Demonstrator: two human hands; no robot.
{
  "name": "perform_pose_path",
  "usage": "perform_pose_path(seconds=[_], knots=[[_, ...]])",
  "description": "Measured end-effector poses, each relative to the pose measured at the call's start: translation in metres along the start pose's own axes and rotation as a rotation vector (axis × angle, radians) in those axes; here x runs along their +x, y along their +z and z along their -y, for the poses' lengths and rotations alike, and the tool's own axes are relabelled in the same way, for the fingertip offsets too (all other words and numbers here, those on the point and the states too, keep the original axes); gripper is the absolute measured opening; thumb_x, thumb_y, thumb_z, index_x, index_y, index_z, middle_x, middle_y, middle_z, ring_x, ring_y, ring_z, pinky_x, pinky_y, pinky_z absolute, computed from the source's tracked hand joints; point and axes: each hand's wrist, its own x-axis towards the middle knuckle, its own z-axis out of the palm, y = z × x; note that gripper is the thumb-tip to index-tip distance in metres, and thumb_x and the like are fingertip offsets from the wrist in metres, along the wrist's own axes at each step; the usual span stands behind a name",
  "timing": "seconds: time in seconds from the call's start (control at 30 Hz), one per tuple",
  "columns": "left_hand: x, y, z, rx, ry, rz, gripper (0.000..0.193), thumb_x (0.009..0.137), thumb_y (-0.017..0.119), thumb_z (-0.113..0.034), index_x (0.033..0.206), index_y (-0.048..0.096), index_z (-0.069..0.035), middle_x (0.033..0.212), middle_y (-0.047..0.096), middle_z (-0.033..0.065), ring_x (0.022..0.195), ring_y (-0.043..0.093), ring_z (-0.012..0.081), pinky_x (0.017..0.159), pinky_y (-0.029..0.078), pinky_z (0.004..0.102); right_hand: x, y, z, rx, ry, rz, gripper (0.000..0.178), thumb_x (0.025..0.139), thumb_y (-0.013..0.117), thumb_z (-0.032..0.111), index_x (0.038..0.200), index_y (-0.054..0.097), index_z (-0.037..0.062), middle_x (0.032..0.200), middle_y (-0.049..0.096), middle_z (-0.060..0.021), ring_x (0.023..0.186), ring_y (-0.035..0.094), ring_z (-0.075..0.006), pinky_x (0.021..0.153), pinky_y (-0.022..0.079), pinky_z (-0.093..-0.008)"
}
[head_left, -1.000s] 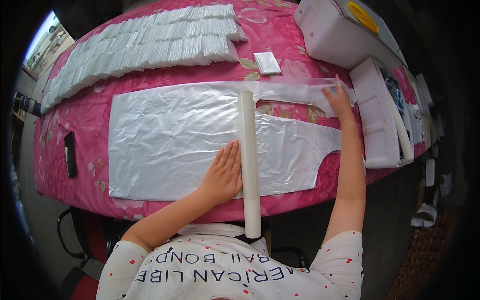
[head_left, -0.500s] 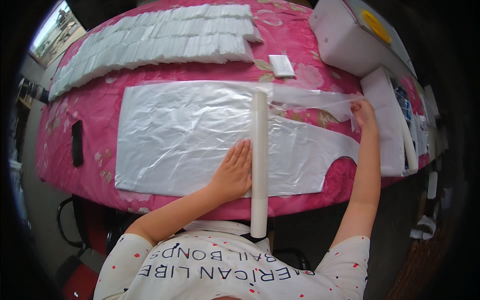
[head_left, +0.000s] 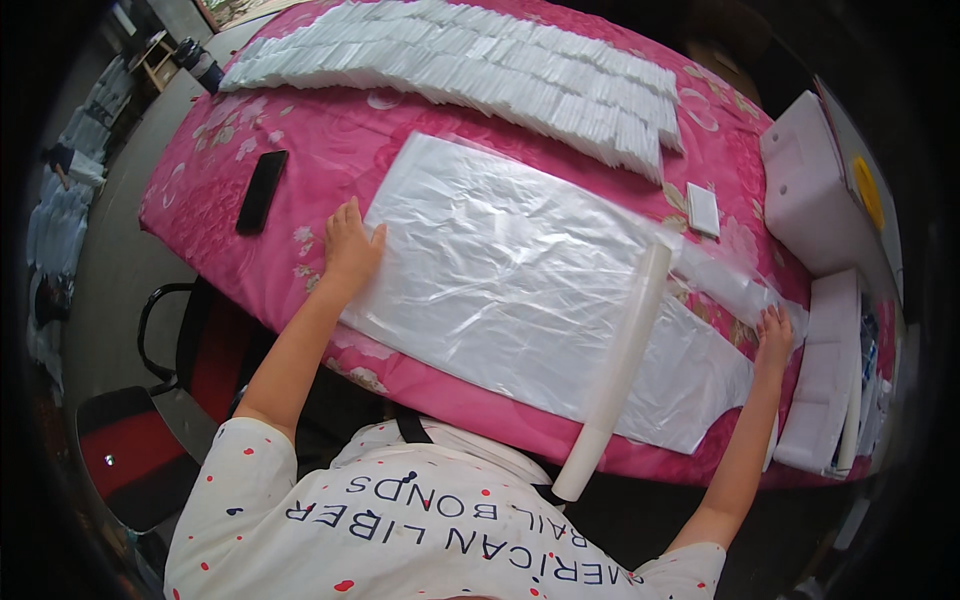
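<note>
A large sheet of clear, wrinkled plastic, shaped like a bag with two handle strips (head_left: 500, 260), lies spread over the table. My left hand (head_left: 352, 250) rests at its left edge, thumb apart from the fingers, holding nothing. Over at the right end, my right hand (head_left: 774, 338) lies with its fingertips on the far handle strip (head_left: 730, 280), fingers slightly apart. A pale, translucent tube (head_left: 618, 370) lies across the plastic nearer the right, and its near end juts past the table edge toward my shirt.
Long rows of folded white plastic packets (head_left: 480, 65) fill the far side of the pink flowered tablecloth (head_left: 200, 180). A black phone (head_left: 262, 192) lies at left. One small white packet (head_left: 703, 210) and white foam boxes (head_left: 825, 370) are at right. Red-black chairs (head_left: 135, 450) stand lower left.
My left hand has moved from beside the tube to the plastic's left edge. My right hand has lowered the lifted handle strip onto the table. The view has turned left.
</note>
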Motion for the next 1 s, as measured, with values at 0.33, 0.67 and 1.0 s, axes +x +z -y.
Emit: perform_pose_path(seconds=[0.33, 0.67, 1.0], knots=[[0.026, 0.000, -0.017, -0.233, -0.233, 0.286, 0.046, 0.073, 0.064, -0.033, 0.108, 0.056, -0.004, 0.105, 0.059, 0.0200, 0.101, 0.056, 0.0356, 0.085, 0.044, 0.0440, 0.000, -0.059, -0.084, -0.806, -0.558, -0.220, 0.052, 0.086, 0.055, 0.017, 0.132, 0.039, -0.0007, 0.128, 0.048, -0.0186, 0.110, 0.052, -0.0305, 0.092, 0.043, -0.0342], [0.021, -0.017, 0.007, -0.287, -0.186, 0.207, 0.027, 0.079, 0.058, -0.027, 0.094, 0.060, -0.005, 0.095, 0.062, 0.0169, 0.092, 0.058, 0.0342, 0.078, 0.046, 0.0443, -0.219, 0.126, 0.034, -0.667, -0.586, 0.258, 0.053, 0.084, 0.059, 0.015, 0.130, 0.039, -0.0044, 0.131, 0.044, -0.0210, 0.119, 0.044, -0.0329, 0.093, 0.041, -0.0400], [0.024, -0.018, 0.039, -0.232, -0.234, 0.136, 0.029, 0.080, 0.059, -0.026, 0.100, 0.057, -0.005, 0.103, 0.058, 0.0175, 0.097, 0.056, 0.0341, 0.080, 0.046, 0.0439, -0.244, 0.148, 0.071, -0.501, -0.653, 0.409, 0.048, 0.087, 0.057, 0.014, 0.128, 0.041, -0.0044, 0.129, 0.045, -0.0198, 0.115, 0.048, -0.0312, 0.088, 0.044, -0.0393]])
